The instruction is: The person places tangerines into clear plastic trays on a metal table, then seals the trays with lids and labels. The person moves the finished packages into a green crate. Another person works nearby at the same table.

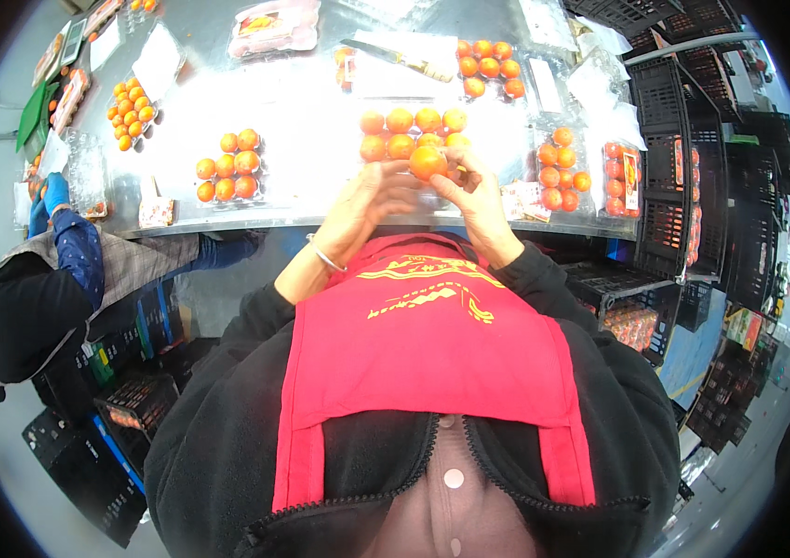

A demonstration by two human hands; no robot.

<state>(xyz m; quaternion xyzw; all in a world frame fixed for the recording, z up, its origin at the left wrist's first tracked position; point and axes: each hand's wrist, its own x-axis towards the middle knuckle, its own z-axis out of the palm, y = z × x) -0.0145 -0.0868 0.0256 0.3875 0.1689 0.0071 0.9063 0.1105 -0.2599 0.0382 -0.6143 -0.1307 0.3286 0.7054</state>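
Over the table's near edge, my right hand [481, 198] pinches a round orange-red tomato [428, 163] between thumb and fingers. My left hand [362, 210] is at the tomato's left side, its fingers stretched out and slightly blurred. I cannot tell whether its fingertips touch the fruit. Just beyond both hands lies a clear plastic tray of tomatoes [400, 121] in rows, its near edge partly hidden by my fingers and the held tomato.
A knife [395, 58] lies behind the tray. Other tomato groups [227, 167] are spread over the shiny metal table [293, 212]. Packed punnets [620, 181] and black crates [665, 139] stand at the right. At the left, a person in blue gloves [57, 192] works at the table.
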